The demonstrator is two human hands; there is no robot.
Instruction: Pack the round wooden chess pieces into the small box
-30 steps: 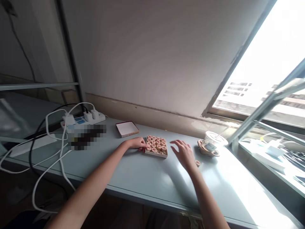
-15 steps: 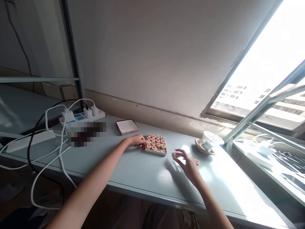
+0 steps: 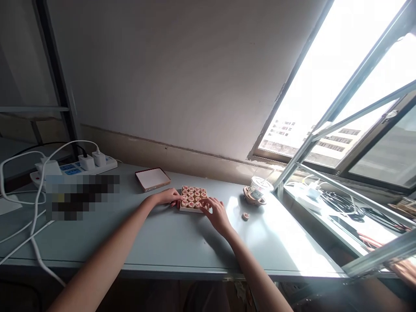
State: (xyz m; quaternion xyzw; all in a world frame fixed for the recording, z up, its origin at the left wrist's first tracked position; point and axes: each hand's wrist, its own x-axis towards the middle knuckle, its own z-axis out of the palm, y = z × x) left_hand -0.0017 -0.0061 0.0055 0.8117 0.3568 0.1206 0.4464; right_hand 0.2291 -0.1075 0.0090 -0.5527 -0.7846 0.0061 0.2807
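A shallow box [image 3: 191,209] on the desk holds rows of round wooden Chinese chess pieces [image 3: 191,198] with red characters. My left hand [image 3: 166,196] grips the box's left edge with fingers closed. Over the box's front right corner is my right hand [image 3: 217,213], its thumb and fingertips pinched on a chess piece that they mostly hide. One loose chess piece [image 3: 246,216] lies on the desk to the right of that hand, red character up. Behind and left of the box, the box's lid [image 3: 152,178] rests with its pale inside facing up.
A lidded plastic cup [image 3: 258,189] sits in a brown holder [image 3: 248,199] at the back right. On the left are a power strip [image 3: 108,165] with plugs, white cables and a blurred-out item [image 3: 82,197]. A metal-framed shelf [image 3: 338,229] with cables borders the desk's right side.
My right hand has carried a chess piece leftward from the desk to the box's front right corner. My left hand stays at the box's left edge. The camera has turned right.
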